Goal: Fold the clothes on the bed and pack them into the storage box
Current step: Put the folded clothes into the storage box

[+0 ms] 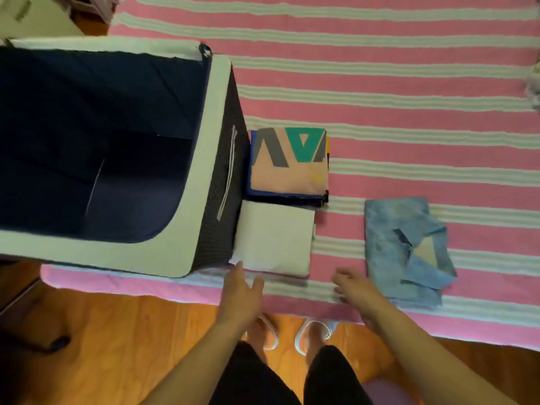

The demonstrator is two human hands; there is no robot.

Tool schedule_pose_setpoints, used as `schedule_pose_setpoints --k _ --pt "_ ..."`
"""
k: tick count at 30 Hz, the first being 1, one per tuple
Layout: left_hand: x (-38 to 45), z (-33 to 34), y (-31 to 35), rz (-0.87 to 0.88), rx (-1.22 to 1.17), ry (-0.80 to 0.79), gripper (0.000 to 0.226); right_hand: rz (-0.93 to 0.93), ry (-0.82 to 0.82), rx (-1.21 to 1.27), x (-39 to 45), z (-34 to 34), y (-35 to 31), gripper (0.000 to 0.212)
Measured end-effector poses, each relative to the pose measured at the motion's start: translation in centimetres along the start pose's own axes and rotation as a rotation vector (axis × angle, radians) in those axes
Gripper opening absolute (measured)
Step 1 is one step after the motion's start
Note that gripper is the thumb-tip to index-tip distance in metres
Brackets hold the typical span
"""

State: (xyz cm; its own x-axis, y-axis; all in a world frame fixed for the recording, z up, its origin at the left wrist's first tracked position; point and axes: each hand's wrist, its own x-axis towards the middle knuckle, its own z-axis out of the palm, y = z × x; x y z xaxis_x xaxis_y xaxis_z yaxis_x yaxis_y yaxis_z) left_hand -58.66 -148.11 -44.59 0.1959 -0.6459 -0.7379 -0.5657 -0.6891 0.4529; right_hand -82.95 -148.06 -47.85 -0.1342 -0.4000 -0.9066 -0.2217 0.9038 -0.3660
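Near the bed's [409,92] front edge, the folded white garment [274,238] is lying just beyond the left hand [241,290], beside the storage box [201,171]; the right hand [355,287] is hovering farther off. Both hands are spreading open, holding nothing.

At left an open storage box [201,159] sits on the pink-striped bed [409,92]. Just beside it lie a folded white garment [274,238] and a peach printed stack [287,162]; a folded blue shirt [406,249] lies right of center. Left hand [241,293] and right hand [355,290] hover below, fingers relaxed, holding nothing.
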Motion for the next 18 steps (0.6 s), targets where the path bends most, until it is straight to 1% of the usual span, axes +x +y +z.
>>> schedule_pose_setpoints --k 2,4,7,9,11,14,16,18 --pt "4.3 1.7 -0.7 0.065 0.001 0.111 0.068 -0.053 -0.018 -0.046 3.3 1.8 -1.0 0.055" --pt "8.3 3.8 -0.8 0.083 0.043 0.221 0.069 -0.074 -0.042 0.025 6.6 3.7 -2.2 0.066" --pt "10.9 7.4 -0.3 -0.019 0.223 0.346 0.073 -0.124 0.015 0.161 10.6 7.2 -3.1 0.086" --pt "11.8 8.5 -0.3 -0.065 0.253 0.394 0.072 -0.222 0.073 0.166 12.8 9.2 -2.8 0.099" --pt "12.4 8.7 -0.9 -0.071 0.29 0.406 0.071 -0.329 0.068 0.168 13.9 10.1 -2.4 0.099" --pt "11.6 7.9 -1.0 -0.041 0.402 0.388 0.072 -0.403 0.079 0.191 12.6 8.7 -3.1 0.085" --pt "10.1 7.6 -0.7 0.043 0.444 0.33 0.071 -0.405 0.166 0.157 12.3 6.2 -3.0 0.077" --pt "9.3 7.3 -1.0 0.14 0.384 0.24 0.068 -0.419 0.255 -0.007 11.9 4.1 -2.5 0.074"
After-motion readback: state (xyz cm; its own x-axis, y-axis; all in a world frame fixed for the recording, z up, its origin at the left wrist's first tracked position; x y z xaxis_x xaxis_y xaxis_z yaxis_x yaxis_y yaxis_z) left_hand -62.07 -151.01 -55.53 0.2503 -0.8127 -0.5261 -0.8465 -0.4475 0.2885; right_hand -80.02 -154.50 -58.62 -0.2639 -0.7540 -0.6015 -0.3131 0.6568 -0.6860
